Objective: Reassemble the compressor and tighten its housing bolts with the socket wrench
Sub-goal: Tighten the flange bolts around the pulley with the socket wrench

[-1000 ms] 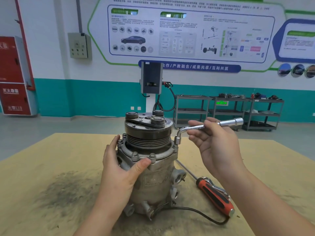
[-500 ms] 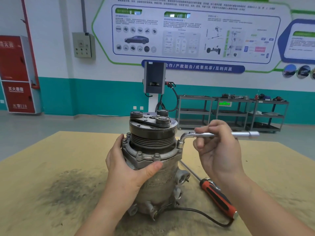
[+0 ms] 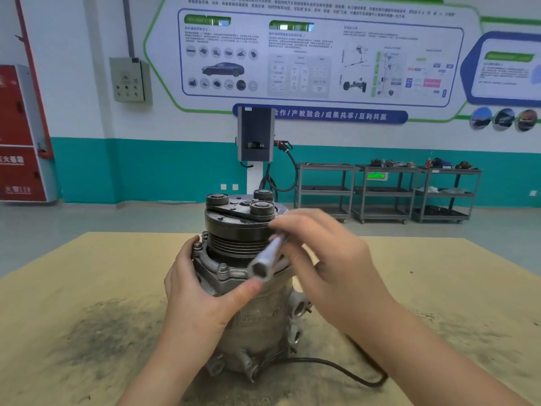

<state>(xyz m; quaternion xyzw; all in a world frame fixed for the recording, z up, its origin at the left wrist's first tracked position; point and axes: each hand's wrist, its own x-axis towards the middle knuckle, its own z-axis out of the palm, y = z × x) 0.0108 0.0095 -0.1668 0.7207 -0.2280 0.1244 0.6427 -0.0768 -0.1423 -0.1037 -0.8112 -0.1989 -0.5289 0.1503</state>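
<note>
Workshop walls painted white above and teal below fill the far background, carrying a large printed information board (image 3: 307,54), a grey electrical box (image 3: 128,80) to the left, and a red cabinet (image 3: 20,133) at the far left edge. Grey metal shelving carts (image 3: 386,191) stand along the far right wall, and a dark charging unit (image 3: 255,136) rises on a white post at centre. Nearer, a tan worktable (image 3: 87,273) with a dark smudged patch spreads across the view. At its centre the compressor (image 3: 251,288) stands upright, its black pulley and clutch plate on top and bolts around the housing flange. The left hand (image 3: 199,291) wraps around the left side of the housing, thumb pressed across the near front. The right hand (image 3: 328,259), blurred by motion, grips the silver socket wrench (image 3: 268,259), fingers curled around its shaft, the open hexagonal end pointing toward the viewer just in front of the pulley. A black cable (image 3: 336,367) curves from the compressor's base across the table to the near right.
</note>
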